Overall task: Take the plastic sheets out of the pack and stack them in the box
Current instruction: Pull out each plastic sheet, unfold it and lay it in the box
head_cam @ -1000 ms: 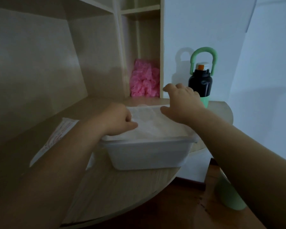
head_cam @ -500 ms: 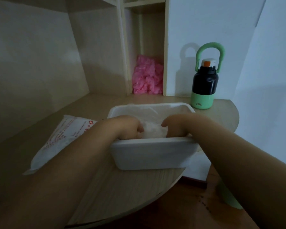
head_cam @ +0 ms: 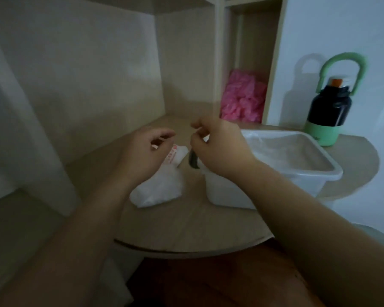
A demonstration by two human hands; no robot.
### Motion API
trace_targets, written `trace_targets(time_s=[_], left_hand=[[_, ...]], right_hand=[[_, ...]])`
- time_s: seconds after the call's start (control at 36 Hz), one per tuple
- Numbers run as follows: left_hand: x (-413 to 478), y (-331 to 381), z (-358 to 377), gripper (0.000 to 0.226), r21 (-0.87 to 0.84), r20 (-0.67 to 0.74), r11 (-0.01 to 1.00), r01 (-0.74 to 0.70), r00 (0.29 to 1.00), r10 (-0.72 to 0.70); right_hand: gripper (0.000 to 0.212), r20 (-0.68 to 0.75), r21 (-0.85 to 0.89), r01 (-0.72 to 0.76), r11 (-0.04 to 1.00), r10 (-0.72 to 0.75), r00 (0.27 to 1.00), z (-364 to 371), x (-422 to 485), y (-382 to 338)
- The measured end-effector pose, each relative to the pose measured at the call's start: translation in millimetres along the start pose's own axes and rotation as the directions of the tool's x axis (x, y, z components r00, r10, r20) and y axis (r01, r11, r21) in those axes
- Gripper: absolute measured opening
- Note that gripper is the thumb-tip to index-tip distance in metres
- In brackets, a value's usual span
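Note:
The white pack [head_cam: 160,187] with red print lies on the rounded wooden desk, left of the white plastic box [head_cam: 297,171]. Thin clear plastic sheets [head_cam: 282,149] lie inside the box. My left hand [head_cam: 145,155] hovers above the pack's far end, fingers curled and apart, holding nothing. My right hand [head_cam: 217,147] hangs between the pack and the box's left rim, fingers loosely bent with nothing visibly in them. A small dark object [head_cam: 193,161] shows just below my right hand; what it is cannot be told.
A black and green bottle [head_cam: 329,111] with a green handle stands at the back right of the desk [head_cam: 186,231]. Pink crumpled plastic [head_cam: 244,98] fills a narrow shelf compartment behind. Wooden shelf walls rise at left and back. The desk's curved edge is near me.
Both hands have come out of the box and moved left, over the pack. The view has swung left, so the box now sits to the right.

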State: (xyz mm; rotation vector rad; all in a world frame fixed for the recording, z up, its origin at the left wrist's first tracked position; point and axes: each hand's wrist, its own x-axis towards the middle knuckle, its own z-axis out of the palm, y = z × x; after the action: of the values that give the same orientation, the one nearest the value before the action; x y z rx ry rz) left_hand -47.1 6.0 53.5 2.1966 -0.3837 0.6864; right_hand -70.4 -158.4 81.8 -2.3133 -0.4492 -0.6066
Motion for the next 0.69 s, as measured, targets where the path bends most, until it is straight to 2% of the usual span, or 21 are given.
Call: trace_targets(time_s=[0.06, 0.11, 0.17, 0.25, 0.33, 0.42, 0.56, 0.69], left_hand=[[-16, -18, -1, 0.022, -0.009, -0.036, 0.999, 0.032, 0.999, -0.032], [-36, -39, -1, 0.024, 0.016, -0.002, 0.996, 0.087, 0.996, -0.087], [-51, -51, 5, 0.023, 0.101, 0.094, 0.99, 0.101, 0.989, -0.111], [-68, -64, 15, 0.035, 0.297, 0.227, 0.946, 0.129, 0.953, -0.201], [-78, -78, 24, 0.041, 0.306, 0.267, 0.942, 0.14, 0.937, -0.226], [-84, -90, 33, 0.028, 0.335, 0.169, 0.937, 0.102, 0.972, -0.166], [-87, -92, 35, 0.009, 0.335, 0.069, 0.941, 0.048, 0.995, -0.075], [-89, -89, 27, 0.005, 0.175, -0.064, 0.967, 0.184, 0.982, -0.175]], right_hand=[[0.03, 0.031, 0.06, 0.038, 0.997, -0.04, 0.999, 18, -10, -11], [0.031, 0.103, 0.077, 0.029, 0.997, -0.037, 0.994, 43, -20, -15], [0.032, 0.188, 0.081, -0.027, 0.996, 0.011, 0.982, 64, -28, -10], [0.041, 0.321, 0.125, -0.161, 0.979, 0.114, 0.94, 93, -37, 3], [0.052, 0.386, 0.12, -0.263, 0.957, 0.199, 0.901, 111, -42, 21], [0.054, 0.412, 0.085, -0.297, 0.951, 0.238, 0.88, 122, -50, 34], [0.061, 0.377, 0.118, -0.297, 0.947, 0.234, 0.896, 126, -55, 41], [0.066, 0.32, 0.125, -0.266, 0.956, 0.214, 0.923, 127, -55, 41]])
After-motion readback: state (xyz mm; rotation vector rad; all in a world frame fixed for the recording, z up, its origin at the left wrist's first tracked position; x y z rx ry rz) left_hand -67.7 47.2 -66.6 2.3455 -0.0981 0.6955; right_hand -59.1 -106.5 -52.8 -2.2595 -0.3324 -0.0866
